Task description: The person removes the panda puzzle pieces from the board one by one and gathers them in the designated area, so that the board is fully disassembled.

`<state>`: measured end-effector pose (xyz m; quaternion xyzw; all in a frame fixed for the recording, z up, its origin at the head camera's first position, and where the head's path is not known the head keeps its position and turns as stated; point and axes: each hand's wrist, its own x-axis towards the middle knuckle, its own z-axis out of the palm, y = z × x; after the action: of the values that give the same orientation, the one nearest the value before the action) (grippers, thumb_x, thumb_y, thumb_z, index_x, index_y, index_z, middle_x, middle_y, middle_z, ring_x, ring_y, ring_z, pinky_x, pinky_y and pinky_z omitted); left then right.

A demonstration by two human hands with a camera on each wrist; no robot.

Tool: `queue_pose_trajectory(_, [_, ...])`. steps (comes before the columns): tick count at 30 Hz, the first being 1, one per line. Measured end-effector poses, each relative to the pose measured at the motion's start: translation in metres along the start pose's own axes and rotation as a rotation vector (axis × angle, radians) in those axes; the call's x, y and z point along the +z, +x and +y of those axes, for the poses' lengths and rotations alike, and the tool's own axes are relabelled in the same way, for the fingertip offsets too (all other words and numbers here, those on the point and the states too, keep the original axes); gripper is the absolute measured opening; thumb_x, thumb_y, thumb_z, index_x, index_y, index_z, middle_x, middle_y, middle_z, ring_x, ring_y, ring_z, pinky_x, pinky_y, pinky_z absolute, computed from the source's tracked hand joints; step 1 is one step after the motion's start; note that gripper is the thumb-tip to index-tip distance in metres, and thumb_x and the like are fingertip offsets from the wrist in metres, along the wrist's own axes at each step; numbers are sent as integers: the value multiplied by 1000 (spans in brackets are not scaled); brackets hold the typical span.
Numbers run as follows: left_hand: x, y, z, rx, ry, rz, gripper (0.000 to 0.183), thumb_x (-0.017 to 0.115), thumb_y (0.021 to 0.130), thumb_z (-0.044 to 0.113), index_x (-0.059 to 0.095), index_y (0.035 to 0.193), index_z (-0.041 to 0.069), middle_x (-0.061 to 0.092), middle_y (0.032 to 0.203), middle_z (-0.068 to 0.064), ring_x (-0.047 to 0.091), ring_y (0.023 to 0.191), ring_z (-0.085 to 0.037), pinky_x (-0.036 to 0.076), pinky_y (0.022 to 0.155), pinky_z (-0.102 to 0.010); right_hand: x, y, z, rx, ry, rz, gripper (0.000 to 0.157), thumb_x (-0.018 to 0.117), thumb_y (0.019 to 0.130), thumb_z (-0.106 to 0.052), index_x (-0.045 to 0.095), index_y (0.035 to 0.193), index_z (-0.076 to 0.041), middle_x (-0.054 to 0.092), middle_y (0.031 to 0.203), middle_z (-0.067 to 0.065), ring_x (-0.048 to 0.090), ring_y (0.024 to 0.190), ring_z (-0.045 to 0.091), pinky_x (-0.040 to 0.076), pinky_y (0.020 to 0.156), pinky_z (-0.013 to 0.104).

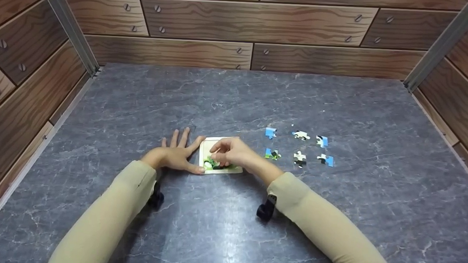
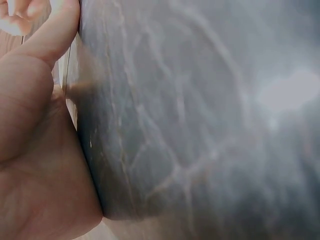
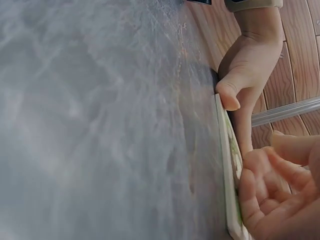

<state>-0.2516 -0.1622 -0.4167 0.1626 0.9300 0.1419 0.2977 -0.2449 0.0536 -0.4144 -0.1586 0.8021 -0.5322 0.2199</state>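
A small jigsaw puzzle tray (image 1: 201, 153) with a pale frame lies on the table, showing green, white and black picture pieces along its near side. My left hand (image 1: 173, 156) rests flat with fingers spread, thumb and index finger at the tray's left edge; its thumb touches the near corner in the right wrist view. Over the tray bends my right hand (image 1: 235, 151), fingers loosely curled and fingertips down at the picture. No piece shows between its thumb and fingers in the right wrist view. This hand hides part of the tray.
Right of the tray, several loose jigsaw pieces lie apart in two rows, among them a blue corner piece (image 1: 270, 132), a white-and-black piece (image 1: 300, 159) and a green-and-blue one (image 1: 272, 153). Wood-patterned walls (image 1: 246, 21) enclose the grey marbled table (image 1: 160, 92).
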Motion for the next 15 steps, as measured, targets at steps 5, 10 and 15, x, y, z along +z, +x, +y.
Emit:
queue_pose_trajectory(5, [1,6,-4,-16,14,9,117,52,61,84,-12,147,38,-35,145,-13,-36,127,-36,-19,97,-63,3,4,2,55,33,-2,19,65,86,-9,65,103,-1,60,77,3,54,61,13,43,55,22])
queue_pose_trajectory(10, [2,6,-4,-18,10,-3,116,53,62,83,-13,146,38,-37,144,-12,-37,126,-37,-18,97,-64,9,5,3,11,-18,11,17,64,86,-7,66,102,0,58,77,2,51,60,12,43,55,22])
queue_pose_trajectory(15, [2,6,-4,-19,15,-6,115,52,63,83,-13,146,39,-36,145,-12,-36,127,-36,-16,98,-64,14,5,4,-54,-82,40,18,65,83,-3,66,99,5,56,75,-1,50,62,8,42,56,19])
